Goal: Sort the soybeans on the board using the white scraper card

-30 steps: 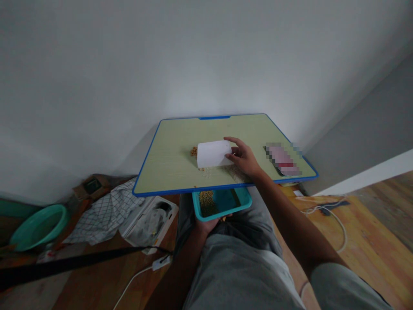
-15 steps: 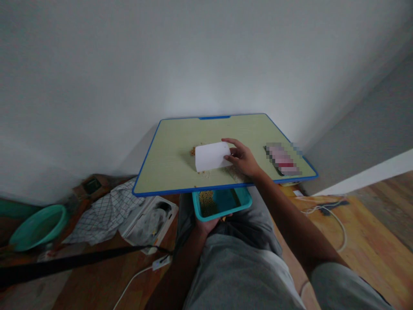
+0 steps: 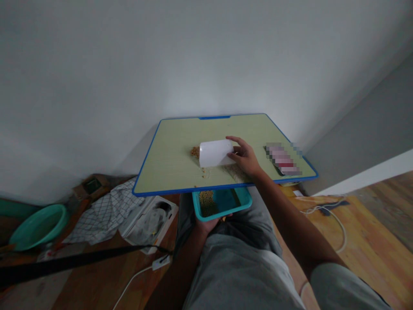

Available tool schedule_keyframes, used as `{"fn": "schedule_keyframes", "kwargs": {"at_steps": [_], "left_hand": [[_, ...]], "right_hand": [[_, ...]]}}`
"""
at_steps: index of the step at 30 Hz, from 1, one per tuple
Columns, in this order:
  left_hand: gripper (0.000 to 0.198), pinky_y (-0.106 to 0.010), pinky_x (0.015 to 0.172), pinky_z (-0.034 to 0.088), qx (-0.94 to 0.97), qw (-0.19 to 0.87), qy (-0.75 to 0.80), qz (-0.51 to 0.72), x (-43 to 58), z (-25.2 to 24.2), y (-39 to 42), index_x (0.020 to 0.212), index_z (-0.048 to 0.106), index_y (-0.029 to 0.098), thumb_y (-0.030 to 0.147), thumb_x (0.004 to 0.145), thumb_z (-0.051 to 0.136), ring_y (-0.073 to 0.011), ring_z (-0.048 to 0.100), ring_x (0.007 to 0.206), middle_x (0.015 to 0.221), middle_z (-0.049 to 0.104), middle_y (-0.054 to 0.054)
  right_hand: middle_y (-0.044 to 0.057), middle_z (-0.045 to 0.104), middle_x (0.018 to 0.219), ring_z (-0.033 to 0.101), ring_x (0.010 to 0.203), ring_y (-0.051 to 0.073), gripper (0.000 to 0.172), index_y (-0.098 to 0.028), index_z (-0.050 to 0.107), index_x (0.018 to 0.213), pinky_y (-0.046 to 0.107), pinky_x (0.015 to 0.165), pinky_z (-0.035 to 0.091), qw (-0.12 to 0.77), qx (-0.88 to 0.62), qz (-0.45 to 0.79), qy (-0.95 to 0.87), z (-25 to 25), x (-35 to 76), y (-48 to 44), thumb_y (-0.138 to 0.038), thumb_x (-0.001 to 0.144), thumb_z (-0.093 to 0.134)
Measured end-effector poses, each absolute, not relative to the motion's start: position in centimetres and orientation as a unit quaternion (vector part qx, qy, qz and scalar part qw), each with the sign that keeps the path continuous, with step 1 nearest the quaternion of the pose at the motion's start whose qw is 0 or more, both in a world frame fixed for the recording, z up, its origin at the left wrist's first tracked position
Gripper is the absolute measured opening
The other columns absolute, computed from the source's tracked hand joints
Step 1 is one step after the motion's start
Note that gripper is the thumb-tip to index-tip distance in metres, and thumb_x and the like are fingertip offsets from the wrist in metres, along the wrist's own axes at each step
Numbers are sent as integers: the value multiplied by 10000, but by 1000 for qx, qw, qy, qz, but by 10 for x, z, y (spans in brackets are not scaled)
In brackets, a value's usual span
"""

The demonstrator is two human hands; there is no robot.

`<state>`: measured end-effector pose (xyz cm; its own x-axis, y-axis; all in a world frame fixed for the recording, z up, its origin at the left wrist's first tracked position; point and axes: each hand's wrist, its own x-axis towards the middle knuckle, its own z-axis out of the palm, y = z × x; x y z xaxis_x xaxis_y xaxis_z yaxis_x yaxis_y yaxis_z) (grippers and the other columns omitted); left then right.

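My right hand (image 3: pixel 244 156) grips the right end of a white card (image 3: pixel 215 153) between thumb and fingers, low over the table top. The card looks slightly curved. A small heap of soybeans (image 3: pixel 195 151) shows past its left edge, and pale, rice-like grains (image 3: pixel 238 174) lie below the hand; the card hides what is under it. My left hand (image 3: pixel 208 224) supports a teal plastic tray (image 3: pixel 222 215) from below, just under the table's front edge. Soybeans (image 3: pixel 206 199) fill the tray's left part, and a darker strip shows at its right. My left fingers are mostly hidden under the tray.
The blue-edged table (image 3: pixel 180 133) stands against the wall. A pixelated flat object (image 3: pixel 282 159) lies at its right. On the floor are a green basin (image 3: pixel 40 228), checked cloth (image 3: pixel 103 215), a white box (image 3: pixel 151 224), a power strip (image 3: pixel 161 261) and cables (image 3: pixel 340 224).
The white card has moved a little to the right with my right hand, showing more of the soybean heap and a few loose beans. My left hand and the tray have not visibly moved.
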<state>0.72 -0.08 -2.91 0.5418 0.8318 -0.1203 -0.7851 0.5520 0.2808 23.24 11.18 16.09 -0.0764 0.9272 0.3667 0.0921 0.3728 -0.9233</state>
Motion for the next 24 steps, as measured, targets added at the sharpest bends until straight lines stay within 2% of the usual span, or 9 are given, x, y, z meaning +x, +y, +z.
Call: {"fn": "schedule_keyframes", "kwargs": {"at_steps": [6,10,15,20,24], "left_hand": [[591,-758,1034,545,104,877,107,457,7,-35,-1,1369,805,317,630,1067,406,-404,695,1317,1514,739,-137],[602,-729,998,579,106,874,101,464,8,-31,-1,1383,799,318,633,1073,390,-402,704,1310,1530,731,-123],[579,-749,997,585,105,870,106,470,9,-30,-2,1329,831,302,617,1070,420,-407,719,1289,1469,767,-139],[597,-756,983,597,103,871,111,467,7,-30,-3,1339,831,294,641,1065,431,-420,723,1288,1485,758,-144],[605,-747,987,595,103,873,109,464,6,-30,-3,1344,829,304,652,1069,418,-413,724,1292,1493,753,-147]], "right_hand": [[-16,679,869,533,634,155,675,-302,578,1476,295,598,377,545,-403,401,-616,162,232,111,-327,832,778],[-10,692,874,536,639,152,671,-287,596,1470,298,602,385,547,-400,409,-611,164,231,109,-300,828,792],[12,718,934,580,680,163,689,-275,595,1482,299,608,418,537,-385,432,-614,164,231,110,-303,825,800],[-14,684,872,544,650,149,687,-290,583,1484,273,593,395,545,-405,406,-611,161,233,113,-292,828,788],[3,711,925,560,662,149,672,-297,588,1477,264,590,399,533,-392,415,-624,161,233,112,-296,836,788]]}}
